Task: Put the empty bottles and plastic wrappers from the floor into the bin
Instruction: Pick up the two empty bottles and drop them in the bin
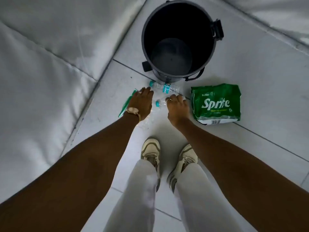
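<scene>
A dark round bin (143, 41) stands open and empty on the tiled floor. Just in front of it lies a clear bottle with a teal cap (164, 87). A second clear bottle (159, 103) lies nearer to me, and my right hand (177, 108) curls over its body. My left hand (142, 104), with a watch on the wrist, reaches down with fingers extended beside a thin green wrapper (127, 104). Crumpled clear plastic (148, 121) lies partly hidden under that wrist. A large green Sprite wrapper (215, 102) lies to the right.
A white padded mattress (50, 72) borders the floor on the left, and another (275, 17) fills the far right corner. My feet in pale shoes (151, 151) stand just behind the litter. The bin's handle clip (217, 29) sticks out on its right side.
</scene>
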The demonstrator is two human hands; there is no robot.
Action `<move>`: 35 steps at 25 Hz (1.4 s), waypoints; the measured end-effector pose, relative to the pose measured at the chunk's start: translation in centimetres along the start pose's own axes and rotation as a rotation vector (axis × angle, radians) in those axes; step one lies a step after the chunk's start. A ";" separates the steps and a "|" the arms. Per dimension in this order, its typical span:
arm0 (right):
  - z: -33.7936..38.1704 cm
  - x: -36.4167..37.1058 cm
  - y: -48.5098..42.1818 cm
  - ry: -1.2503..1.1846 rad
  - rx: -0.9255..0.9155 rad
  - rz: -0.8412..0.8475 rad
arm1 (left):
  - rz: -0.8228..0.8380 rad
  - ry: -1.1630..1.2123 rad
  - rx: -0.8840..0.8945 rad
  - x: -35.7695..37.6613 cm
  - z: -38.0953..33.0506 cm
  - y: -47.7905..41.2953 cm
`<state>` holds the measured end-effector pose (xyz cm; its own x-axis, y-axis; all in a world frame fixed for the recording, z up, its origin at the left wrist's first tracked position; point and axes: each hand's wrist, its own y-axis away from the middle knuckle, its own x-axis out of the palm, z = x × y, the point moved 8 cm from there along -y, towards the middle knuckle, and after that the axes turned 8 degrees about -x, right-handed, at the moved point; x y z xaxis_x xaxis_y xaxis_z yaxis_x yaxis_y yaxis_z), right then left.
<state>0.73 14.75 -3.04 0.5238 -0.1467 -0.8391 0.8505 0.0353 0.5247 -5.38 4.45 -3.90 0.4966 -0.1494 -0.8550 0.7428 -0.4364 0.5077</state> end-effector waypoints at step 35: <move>-9.3 -16.8 -5.8 -0.614 0.148 -0.433 | -0.126 0.122 -0.153 -19.0 -1.3 -5.2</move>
<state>-12.60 26.21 6.69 -0.0115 -0.6416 -0.7669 0.9360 -0.2768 0.2176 -18.13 10.76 9.86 0.4391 0.0098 -0.8984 0.8572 -0.3041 0.4157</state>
